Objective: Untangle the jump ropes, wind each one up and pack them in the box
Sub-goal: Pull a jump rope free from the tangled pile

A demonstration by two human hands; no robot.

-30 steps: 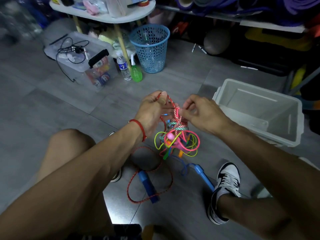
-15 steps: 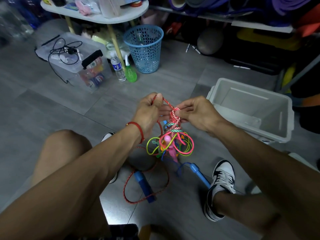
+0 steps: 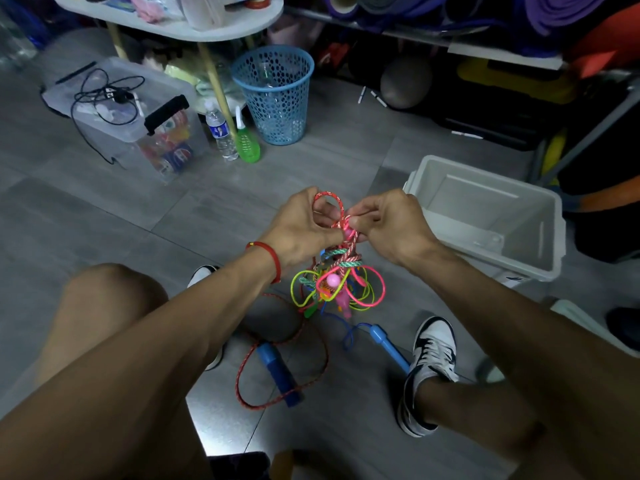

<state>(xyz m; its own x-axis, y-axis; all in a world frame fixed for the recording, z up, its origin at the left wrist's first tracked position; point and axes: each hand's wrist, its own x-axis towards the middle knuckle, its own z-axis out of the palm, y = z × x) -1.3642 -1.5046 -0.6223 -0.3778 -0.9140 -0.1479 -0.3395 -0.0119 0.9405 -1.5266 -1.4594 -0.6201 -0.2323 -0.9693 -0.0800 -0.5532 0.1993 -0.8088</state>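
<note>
No label is legible; the water bottle [image 3: 221, 133] print is too small to read. Grey tiled floor [image 3: 104, 209], cluttered storage room. Left hand [image 3: 298, 230] and right hand [image 3: 388, 223] both pinch the tangled jump ropes [image 3: 337, 271] above the floor, beside the white box [image 3: 485, 216]. Since a second ago, a red loop has opened wider at the left fingers.

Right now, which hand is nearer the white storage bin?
Right. The right hand pinches the rope tangle just beside the white storage bin; the left hand grips it farther away.

Braided cord rope [image 3: 327, 202], plastic box [image 3: 540, 237]
</note>
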